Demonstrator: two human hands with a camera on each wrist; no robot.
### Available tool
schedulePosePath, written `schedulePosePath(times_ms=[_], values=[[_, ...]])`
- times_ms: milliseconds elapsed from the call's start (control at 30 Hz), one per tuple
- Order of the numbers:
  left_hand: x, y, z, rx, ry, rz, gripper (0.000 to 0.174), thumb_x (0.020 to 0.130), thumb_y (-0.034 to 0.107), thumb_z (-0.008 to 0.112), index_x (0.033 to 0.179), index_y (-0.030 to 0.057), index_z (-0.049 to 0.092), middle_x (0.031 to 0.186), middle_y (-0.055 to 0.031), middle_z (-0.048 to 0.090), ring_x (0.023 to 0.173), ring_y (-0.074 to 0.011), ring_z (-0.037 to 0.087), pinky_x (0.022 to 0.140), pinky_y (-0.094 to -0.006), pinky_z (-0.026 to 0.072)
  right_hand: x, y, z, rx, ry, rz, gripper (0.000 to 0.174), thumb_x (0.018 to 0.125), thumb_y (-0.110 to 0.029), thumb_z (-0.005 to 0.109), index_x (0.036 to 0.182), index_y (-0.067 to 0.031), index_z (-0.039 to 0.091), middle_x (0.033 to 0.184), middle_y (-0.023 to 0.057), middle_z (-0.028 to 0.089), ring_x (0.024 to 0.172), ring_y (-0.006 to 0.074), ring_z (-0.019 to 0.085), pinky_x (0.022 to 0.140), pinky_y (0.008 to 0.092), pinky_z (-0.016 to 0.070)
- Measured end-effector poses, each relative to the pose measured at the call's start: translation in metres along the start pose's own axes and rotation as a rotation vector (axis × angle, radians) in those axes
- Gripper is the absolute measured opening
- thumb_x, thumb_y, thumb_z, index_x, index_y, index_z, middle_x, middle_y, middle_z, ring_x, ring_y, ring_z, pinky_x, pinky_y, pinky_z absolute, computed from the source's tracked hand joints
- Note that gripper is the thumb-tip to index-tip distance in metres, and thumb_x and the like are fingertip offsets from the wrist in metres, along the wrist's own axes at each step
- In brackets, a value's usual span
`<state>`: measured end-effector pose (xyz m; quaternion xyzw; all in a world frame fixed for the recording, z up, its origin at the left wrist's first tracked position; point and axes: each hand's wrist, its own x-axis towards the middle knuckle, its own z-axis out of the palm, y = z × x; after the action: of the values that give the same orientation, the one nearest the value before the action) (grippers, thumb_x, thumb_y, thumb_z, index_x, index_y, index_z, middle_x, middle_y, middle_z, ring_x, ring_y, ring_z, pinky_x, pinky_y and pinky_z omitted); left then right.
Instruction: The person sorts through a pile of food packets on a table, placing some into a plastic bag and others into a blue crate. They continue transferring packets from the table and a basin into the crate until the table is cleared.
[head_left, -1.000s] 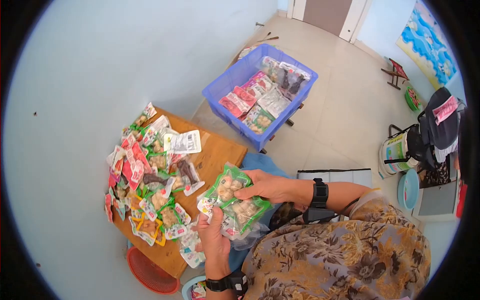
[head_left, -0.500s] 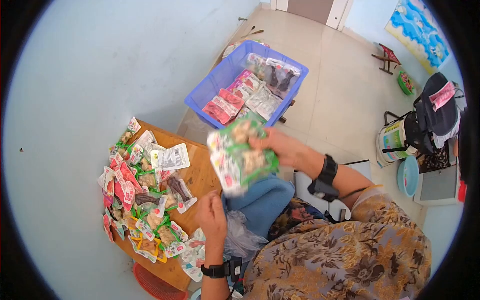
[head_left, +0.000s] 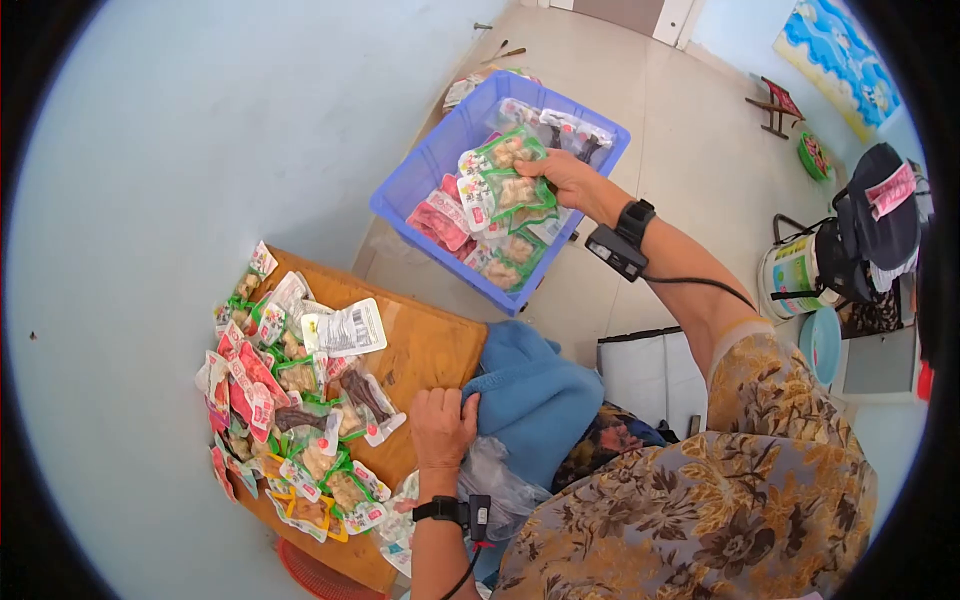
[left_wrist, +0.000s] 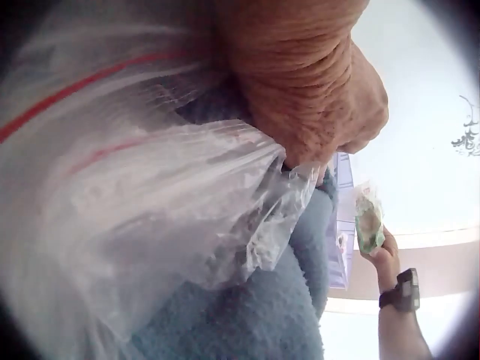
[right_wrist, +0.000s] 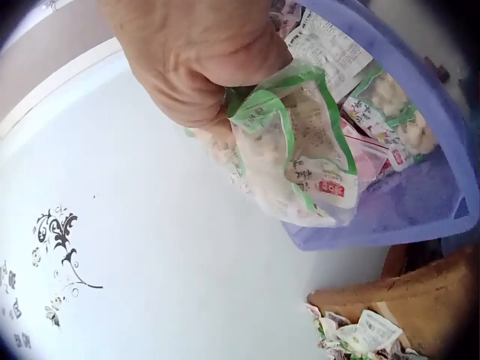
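My right hand [head_left: 570,180] pinches green-edged clear food packets [head_left: 508,188] with pale lumpy pieces inside, holding them over the blue plastic crate [head_left: 440,147]. The right wrist view shows the held packets [right_wrist: 300,150] from the side, thumb and fingers at their edge. Inside the crate lie more packets: red ones [head_left: 437,220], dark ones and another green-edged pair [head_left: 508,262]. At the wooden table's edge, my left hand [head_left: 442,425] rests with fingers loosely bent beside the blue cloth [head_left: 535,375] over the lap, nothing in its grasp.
A heap of mixed packets [head_left: 300,400] covers the left of the wooden table [head_left: 430,345]. A clear plastic bag [left_wrist: 187,202] lies beside the left wrist. Below the table is a red basket [head_left: 320,572]. Buckets, a turquoise basin [head_left: 820,345] and a folding stool [head_left: 775,107] stand right.
The right hand has carried the green-edged packets from in front of the body out over the crate. My left hand let go of them and came down at the table edge.
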<state>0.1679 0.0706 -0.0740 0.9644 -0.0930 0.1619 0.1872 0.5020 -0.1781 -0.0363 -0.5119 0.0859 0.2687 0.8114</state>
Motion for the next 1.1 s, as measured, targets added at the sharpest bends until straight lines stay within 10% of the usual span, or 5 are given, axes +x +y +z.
schedulePosePath(times_ms=[367, 767, 867, 1100], values=[[0.003, 0.000, -0.001, -0.007, -0.045, -0.032, 0.032, 0.071, 0.017, 0.079, 0.070, 0.0082, 0.049, 0.069, -0.0099, 0.047, 0.069, -0.0308, 0.050, 0.061, -0.0424, 0.0415, 0.085, -0.018, -0.011, -0.794, -0.290, 0.105, 0.035, 0.081, -0.002, 0.074, 0.114, -0.0005, 0.064, 0.100, 0.0067, 0.069, 0.084, 0.0160, 0.066, 0.073, 0.0298, 0.0554], [0.007, 0.000, -0.001, 0.055, -0.080, -0.040, 0.034, 0.077, 0.026, 0.077, 0.067, 0.0118, 0.048, 0.067, -0.0067, 0.043, 0.066, -0.0269, 0.049, 0.059, -0.0404, 0.0393, 0.110, 0.022, 0.051, -1.618, -0.812, 0.466, 0.069, 0.070, -0.023, 0.083, 0.132, -0.0046, 0.057, 0.112, 0.0153, 0.068, 0.094, 0.0270, 0.066, 0.077, 0.0400, 0.0536], [0.008, 0.000, -0.001, 0.060, -0.089, -0.047, 0.033, 0.077, 0.027, 0.077, 0.067, 0.0120, 0.049, 0.067, -0.0064, 0.043, 0.066, -0.0266, 0.049, 0.059, -0.0401, 0.0393, 0.111, 0.039, 0.061, -1.704, -0.825, 0.374, 0.046, 0.072, -0.010, 0.081, 0.114, -0.0037, 0.066, 0.089, 0.0067, 0.069, 0.076, 0.0183, 0.066, 0.066, 0.0351, 0.0541], [0.010, 0.002, -0.003, 0.021, -0.113, -0.067, 0.031, 0.071, 0.020, 0.080, 0.070, 0.0101, 0.050, 0.067, -0.0084, 0.045, 0.066, -0.0292, 0.049, 0.059, -0.0416, 0.0393, 0.123, 0.063, 0.059, -1.854, -0.739, 0.316, 0.050, 0.066, -0.014, 0.085, 0.111, -0.0048, 0.067, 0.090, 0.0072, 0.070, 0.076, 0.0198, 0.066, 0.070, 0.0381, 0.0526]])
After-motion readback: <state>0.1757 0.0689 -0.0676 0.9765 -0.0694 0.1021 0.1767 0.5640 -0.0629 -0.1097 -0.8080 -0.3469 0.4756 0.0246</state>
